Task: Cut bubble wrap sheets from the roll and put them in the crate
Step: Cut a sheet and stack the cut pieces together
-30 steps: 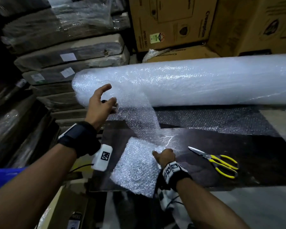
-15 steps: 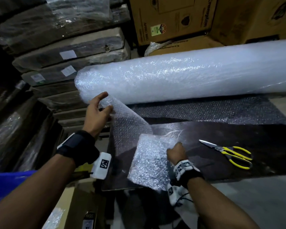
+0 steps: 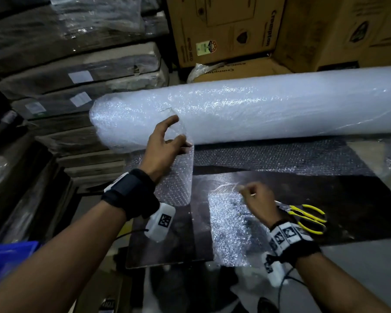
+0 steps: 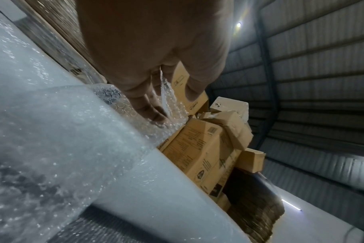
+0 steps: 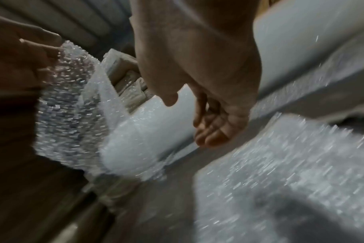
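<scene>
A big bubble wrap roll (image 3: 269, 109) lies across the back of the dark table (image 3: 339, 199). At its left end my left hand (image 3: 180, 132) pinches a loose strip of bubble wrap (image 3: 178, 177) that hangs down in front of the roll; the left wrist view shows the strip (image 4: 168, 98) between thumb and fingers. A cut sheet (image 3: 230, 227) lies flat at the table's front edge. Over its far right corner my right hand (image 3: 246, 190) hovers, fingers loosely curled and holding nothing (image 5: 193, 121). A corner of the blue crate (image 3: 11, 256) shows at lower left.
Yellow-handled scissors (image 3: 307, 215) lie on the table just right of my right wrist. Cardboard boxes (image 3: 224, 30) stand behind the roll. Wrapped flat packs (image 3: 77, 75) are stacked at the left. Unrolled bubble wrap (image 3: 280, 159) covers the table below the roll.
My right hand slid the cut sheet to the right and let go of it. My left hand took the loose strip in a pinch and raised it against the roll.
</scene>
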The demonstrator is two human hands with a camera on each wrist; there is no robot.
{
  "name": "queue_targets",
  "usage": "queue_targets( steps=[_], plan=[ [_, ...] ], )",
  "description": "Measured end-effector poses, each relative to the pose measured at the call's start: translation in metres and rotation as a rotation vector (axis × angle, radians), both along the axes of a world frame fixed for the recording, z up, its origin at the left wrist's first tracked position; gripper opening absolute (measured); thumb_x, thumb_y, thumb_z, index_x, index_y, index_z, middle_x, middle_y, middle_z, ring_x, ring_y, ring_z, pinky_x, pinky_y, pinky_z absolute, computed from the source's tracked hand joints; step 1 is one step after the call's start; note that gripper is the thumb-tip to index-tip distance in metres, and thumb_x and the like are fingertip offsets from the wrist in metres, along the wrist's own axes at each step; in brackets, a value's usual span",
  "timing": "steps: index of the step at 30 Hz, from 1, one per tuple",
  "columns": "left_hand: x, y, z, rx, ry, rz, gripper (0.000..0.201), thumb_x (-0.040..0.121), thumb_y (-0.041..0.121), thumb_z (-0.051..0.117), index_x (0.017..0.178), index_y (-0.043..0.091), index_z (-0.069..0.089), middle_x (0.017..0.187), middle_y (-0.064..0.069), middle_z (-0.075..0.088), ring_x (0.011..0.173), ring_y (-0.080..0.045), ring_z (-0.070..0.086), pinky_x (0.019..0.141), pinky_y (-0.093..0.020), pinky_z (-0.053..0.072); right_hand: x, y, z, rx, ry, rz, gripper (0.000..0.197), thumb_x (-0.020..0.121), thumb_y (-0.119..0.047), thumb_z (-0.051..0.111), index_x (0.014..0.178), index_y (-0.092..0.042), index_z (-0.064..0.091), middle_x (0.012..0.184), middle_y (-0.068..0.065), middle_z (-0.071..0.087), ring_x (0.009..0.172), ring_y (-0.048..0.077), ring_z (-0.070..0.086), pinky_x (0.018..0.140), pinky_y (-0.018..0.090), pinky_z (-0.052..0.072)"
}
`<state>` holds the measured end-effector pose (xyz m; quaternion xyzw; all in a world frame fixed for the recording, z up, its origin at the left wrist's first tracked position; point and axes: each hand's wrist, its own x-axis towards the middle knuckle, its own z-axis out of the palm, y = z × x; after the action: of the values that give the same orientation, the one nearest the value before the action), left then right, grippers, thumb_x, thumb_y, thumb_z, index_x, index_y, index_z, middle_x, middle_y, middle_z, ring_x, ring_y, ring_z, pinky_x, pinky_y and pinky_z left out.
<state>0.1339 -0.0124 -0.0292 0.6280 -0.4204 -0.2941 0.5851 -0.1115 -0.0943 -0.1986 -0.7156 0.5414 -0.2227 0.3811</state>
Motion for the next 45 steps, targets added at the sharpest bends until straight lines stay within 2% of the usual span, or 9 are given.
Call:
queue_targets(
  steps=[7,11,14,16,21,28,34,40,45],
  plan=[
    [-0.018,-0.006,0.031,-0.148,0.267,-0.043,0.046,0.101,0.006,0.053,0.145,0.015,0.044,0.091,-0.015,0.068,0.088,-0.029,0.07,0.081,-0.035,0.056,0.093,0.052,0.005,1.345,-0.831,0.075,0.104,0.08,-0.088,0.036,0.133,0.0,0.046,0.125,0.027,0.064,0.115,0.039,0.064,0.098,0.054,0.052],
    [-0.004,0.011,0.036,-0.211,0.347,0.017,0.041,0.102,0.006,0.05,0.143,0.014,0.046,0.102,0.002,0.071,0.095,-0.03,0.069,0.087,-0.04,0.057,0.119,0.042,0.023,1.321,-1.194,0.025,0.075,0.09,-0.064,0.055,0.131,-0.002,0.054,0.125,0.022,0.066,0.117,0.038,0.063,0.104,0.055,0.046],
    [0.019,0.031,0.027,-0.22,0.346,0.107,0.04,0.103,0.007,0.05,0.141,0.016,0.049,0.117,0.009,0.065,0.101,-0.029,0.068,0.087,-0.044,0.057,0.116,0.015,0.046,1.098,-1.33,-0.084,0.02,0.094,-0.025,0.062,0.101,-0.006,0.063,0.09,0.015,0.072,0.082,0.028,0.073,0.071,0.041,0.062],
    [0.037,0.044,0.01,-0.219,0.358,0.163,0.039,0.1,0.012,0.056,0.138,0.019,0.054,0.113,0.005,0.061,0.091,-0.022,0.067,0.082,-0.043,0.057,0.111,-0.004,0.056,0.946,-1.245,-0.109,0.013,0.096,-0.015,0.062,0.101,-0.004,0.066,0.079,0.012,0.072,0.067,0.022,0.071,0.055,0.032,0.059],
    [0.059,0.08,-0.055,-0.167,0.431,0.33,0.031,0.099,0.005,0.054,0.127,0.017,0.062,0.079,0.003,0.059,0.071,-0.013,0.055,0.064,-0.03,0.056,0.124,-0.031,0.038,0.62,-0.774,-0.146,0.026,0.09,-0.026,0.073,0.107,-0.009,0.063,0.093,0.012,0.073,0.076,0.024,0.068,0.063,0.035,0.059],
    [0.073,0.135,-0.184,0.201,0.398,0.345,0.032,0.095,0.006,0.063,0.124,0.021,0.06,0.102,-0.012,0.062,0.084,-0.018,0.061,0.064,-0.028,0.057,0.143,-0.034,-0.055,0.346,-0.194,-0.01,0.014,0.082,-0.014,0.071,0.086,0.0,0.069,0.081,0.017,0.073,0.077,0.026,0.067,0.082,0.06,0.057],
    [0.09,0.16,-0.233,0.482,0.083,0.227,0.036,0.083,0.03,0.07,0.118,0.034,0.06,0.121,-0.01,0.066,0.099,-0.02,0.064,0.093,-0.044,0.054,0.143,-0.032,-0.087,0.197,0.079,0.113,0.016,0.081,-0.023,0.077,0.089,-0.013,0.066,0.085,0.008,0.073,0.082,0.026,0.07,0.081,0.046,0.059],
    [0.096,0.181,-0.238,0.679,-0.518,0.291,0.025,0.093,0.032,0.066,0.114,0.02,0.072,0.097,-0.005,0.048,0.083,-0.025,0.059,0.084,-0.037,0.053,0.145,-0.015,-0.073,0.054,0.242,0.178,0.026,0.087,-0.031,0.075,0.089,-0.01,0.061,0.083,0.005,0.067,0.074,0.021,0.064,0.064,0.032,0.052],
    [0.094,0.151,-0.234,0.463,-0.934,0.114,0.03,0.081,0.036,0.064,0.099,0.014,0.071,0.1,-0.011,0.058,0.084,-0.031,0.061,0.073,-0.042,0.056,0.128,-0.014,-0.05,-0.139,0.301,0.139,0.033,0.096,-0.039,0.062,0.084,-0.009,0.069,0.08,0.006,0.071,0.075,0.023,0.066,0.073,0.029,0.051]
  ],
)
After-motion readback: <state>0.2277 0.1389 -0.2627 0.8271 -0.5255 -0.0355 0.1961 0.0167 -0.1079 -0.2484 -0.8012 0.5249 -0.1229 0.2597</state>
